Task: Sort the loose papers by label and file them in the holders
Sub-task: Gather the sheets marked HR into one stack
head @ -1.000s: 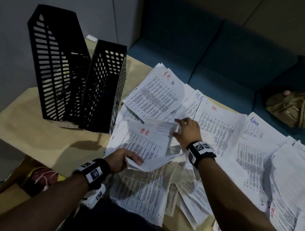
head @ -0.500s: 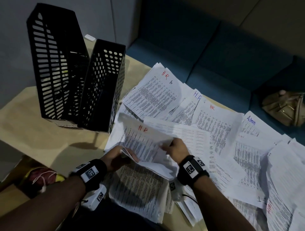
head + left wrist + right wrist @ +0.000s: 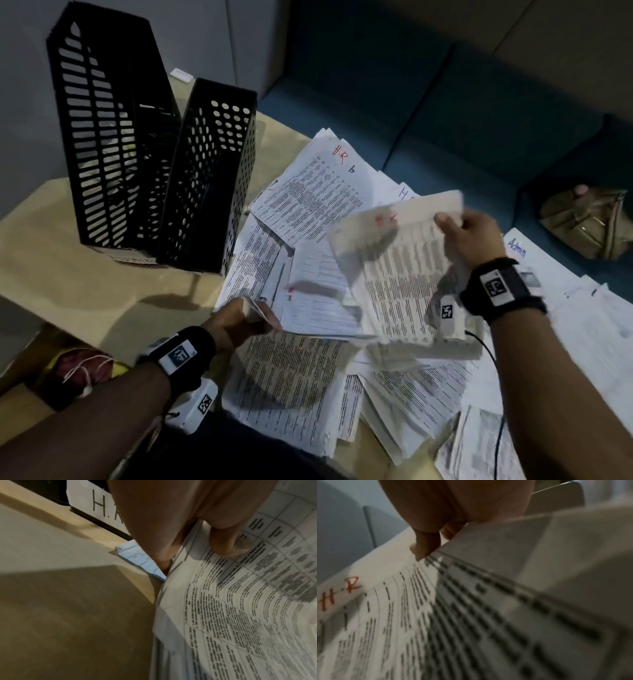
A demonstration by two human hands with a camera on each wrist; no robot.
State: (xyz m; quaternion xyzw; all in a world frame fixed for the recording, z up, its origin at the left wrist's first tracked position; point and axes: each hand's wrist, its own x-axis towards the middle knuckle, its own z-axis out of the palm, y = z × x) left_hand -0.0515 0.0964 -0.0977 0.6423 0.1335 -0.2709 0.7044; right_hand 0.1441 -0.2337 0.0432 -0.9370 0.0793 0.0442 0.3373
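Both hands hold printed sheets.
Right hand [image 3: 467, 236] pinches the white red-marked "H.R" sheet [image 3: 404, 274]; left hand [image 3: 236, 320] grips a thin white paper stack [image 3: 318, 308] below it.

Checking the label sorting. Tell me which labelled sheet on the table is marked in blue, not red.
The Admin sheet, just beyond the right hand, near the table's far right edge. Its label is blue; the HR sheets nearby carry red.

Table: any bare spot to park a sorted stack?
Bare table runs in front of the two holders, left of the left hand. A thin strip also shows behind the holders. Loose papers overlap across everything right of there, out to the Admin sheet.
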